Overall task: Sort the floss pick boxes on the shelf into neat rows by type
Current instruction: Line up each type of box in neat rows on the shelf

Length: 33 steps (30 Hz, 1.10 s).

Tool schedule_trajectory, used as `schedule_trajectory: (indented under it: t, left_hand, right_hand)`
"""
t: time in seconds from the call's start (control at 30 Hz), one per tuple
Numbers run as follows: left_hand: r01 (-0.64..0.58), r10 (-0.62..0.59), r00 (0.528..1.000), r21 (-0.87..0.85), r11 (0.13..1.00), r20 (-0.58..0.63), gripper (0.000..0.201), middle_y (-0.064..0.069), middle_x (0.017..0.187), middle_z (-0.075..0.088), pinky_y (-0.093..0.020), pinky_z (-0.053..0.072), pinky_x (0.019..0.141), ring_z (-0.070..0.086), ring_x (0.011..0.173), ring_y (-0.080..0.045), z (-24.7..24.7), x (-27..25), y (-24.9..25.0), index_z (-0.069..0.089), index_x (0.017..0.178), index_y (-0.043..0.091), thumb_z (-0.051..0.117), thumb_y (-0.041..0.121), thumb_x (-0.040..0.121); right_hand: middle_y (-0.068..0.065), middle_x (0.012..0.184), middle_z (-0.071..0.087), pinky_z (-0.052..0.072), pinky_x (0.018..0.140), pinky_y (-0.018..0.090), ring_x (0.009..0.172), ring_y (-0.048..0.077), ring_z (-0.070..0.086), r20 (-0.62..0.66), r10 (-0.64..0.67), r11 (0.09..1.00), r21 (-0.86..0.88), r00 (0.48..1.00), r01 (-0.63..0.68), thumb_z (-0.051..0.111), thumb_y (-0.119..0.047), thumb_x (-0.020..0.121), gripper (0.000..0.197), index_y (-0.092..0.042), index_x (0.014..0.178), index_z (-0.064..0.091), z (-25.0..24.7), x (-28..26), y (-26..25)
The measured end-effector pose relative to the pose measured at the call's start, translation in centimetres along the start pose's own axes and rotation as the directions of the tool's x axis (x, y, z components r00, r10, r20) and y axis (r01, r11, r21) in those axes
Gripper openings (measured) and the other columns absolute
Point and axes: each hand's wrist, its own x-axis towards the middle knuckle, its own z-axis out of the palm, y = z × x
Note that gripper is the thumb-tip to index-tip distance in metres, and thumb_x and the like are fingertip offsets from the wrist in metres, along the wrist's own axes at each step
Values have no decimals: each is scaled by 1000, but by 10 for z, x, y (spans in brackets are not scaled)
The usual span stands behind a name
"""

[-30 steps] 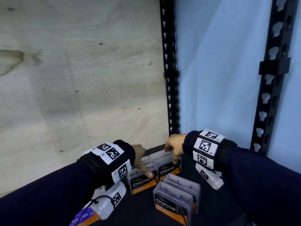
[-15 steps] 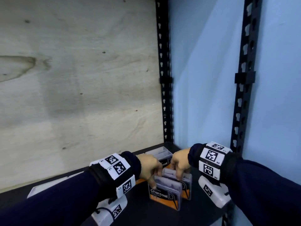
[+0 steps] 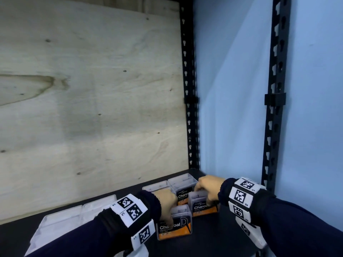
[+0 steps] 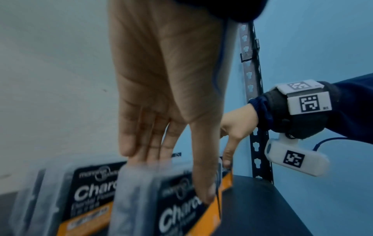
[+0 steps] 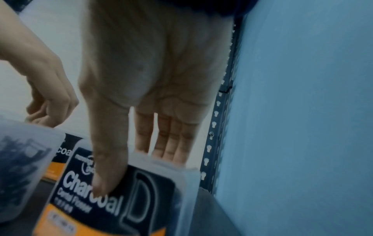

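Several clear floss pick boxes with black and orange Charcoal labels stand at the shelf's right end. My left hand (image 3: 168, 216) pinches the front box (image 3: 176, 228) from above, thumb on its label, fingers behind its top (image 4: 175, 177). My right hand (image 3: 206, 199) grips a second Charcoal box (image 3: 203, 207) the same way, just behind and to the right (image 5: 135, 171). Two more Charcoal boxes (image 3: 182, 184) stand further back by the plywood. In the left wrist view another Charcoal box (image 4: 86, 196) stands left of the held one.
White-looking clear boxes (image 3: 78, 216) lie in rows on the black shelf (image 3: 219, 238) to the left. A plywood back panel (image 3: 92, 108) closes the rear. Black slotted uprights (image 3: 189, 127) and a blue wall (image 3: 232, 108) bound the right side.
Both hands left the back pair of boxes and came forward onto the front pair. They now hold one box each, and the two boxes have drawn apart, the left one nearer the front.
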Motion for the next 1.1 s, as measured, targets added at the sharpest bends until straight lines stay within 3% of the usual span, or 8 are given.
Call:
schedule_trajectory:
  t: [0.07, 0.2, 0.47, 0.87, 1.1]
  left_hand:
    - [33, -33, 999, -19, 999, -24, 48, -21, 123, 58, -32, 38, 72, 47, 88, -24, 1, -1, 1, 55, 118, -5, 67, 25, 82]
    - [103, -105, 991, -34, 994, -81, 38, -21, 126, 54, -39, 48, 88, 56, 110, -35, 7, -2, -2, 57, 113, -6, 63, 18, 85]
    - [180, -179, 978, -2, 984, -110, 30, -22, 131, 44, -40, 47, 92, 52, 116, -38, 11, 3, -3, 55, 117, -5, 47, 3, 90]
    - [221, -216, 968, 25, 975, -128, 33, -22, 135, 42, -40, 45, 96, 48, 123, -37, 15, 6, -1, 51, 123, -4, 48, 1, 90]
    - [221, -215, 966, 29, 975, -145, 42, -21, 139, 35, -36, 41, 100, 41, 128, -34, 15, 3, 3, 38, 132, -4, 45, -2, 90]
  right_hand:
    - [12, 137, 48, 44, 98, 32, 125, 29, 48, -54, -17, 1000, 26, 998, 18, 70, -8, 78, 62, -13, 135, 47, -1, 4, -2]
    - [11, 137, 50, 43, 98, 28, 124, 26, 49, -114, -36, 998, 45, 993, 41, 68, -5, 79, 54, -11, 129, 52, -2, 13, -3]
    - [11, 137, 45, 40, 97, 27, 126, 27, 45, -94, -101, 995, -15, 990, 100, 65, -4, 82, 53, -9, 133, 50, -3, 20, -9]
    - [11, 137, 42, 40, 98, 31, 124, 28, 45, -123, -140, 990, -28, 982, 138, 62, -5, 84, 52, -9, 134, 47, 3, 25, -9]
    - [11, 136, 43, 42, 98, 32, 122, 29, 47, -122, -130, 990, -65, 984, 123, 63, -5, 82, 50, -7, 129, 48, 5, 29, -9]
